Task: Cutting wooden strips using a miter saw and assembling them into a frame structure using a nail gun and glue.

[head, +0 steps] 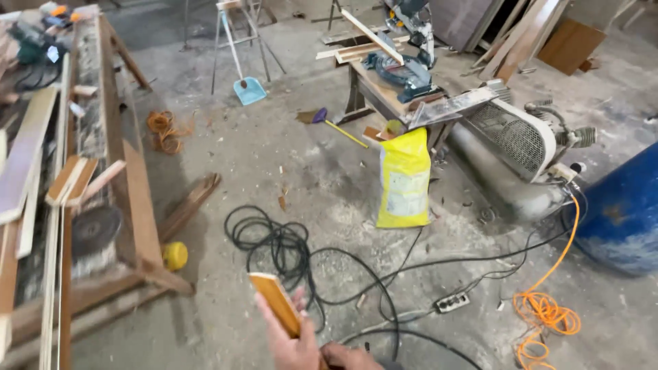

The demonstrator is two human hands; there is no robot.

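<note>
At the bottom middle of the view my left hand (291, 339) grips a short flat wooden strip (275, 301) with an orange-brown face, held up at a slant over the floor. Just to its right, low at the frame's edge, my right hand (351, 358) shows only as a few curled fingers close to the strip's lower end; whether it grips anything is hidden. Beneath both hands lies a coil of black cable (274, 247) on the dusty concrete floor.
A long wooden workbench (130, 199) with planks and a round disc runs along the left. A yellow sack (404, 179), miter saw (408, 58) on a bench, air compressor (510, 154), blue barrel (624, 212), orange cord (545, 312), power strip (452, 301), dustpan (249, 89).
</note>
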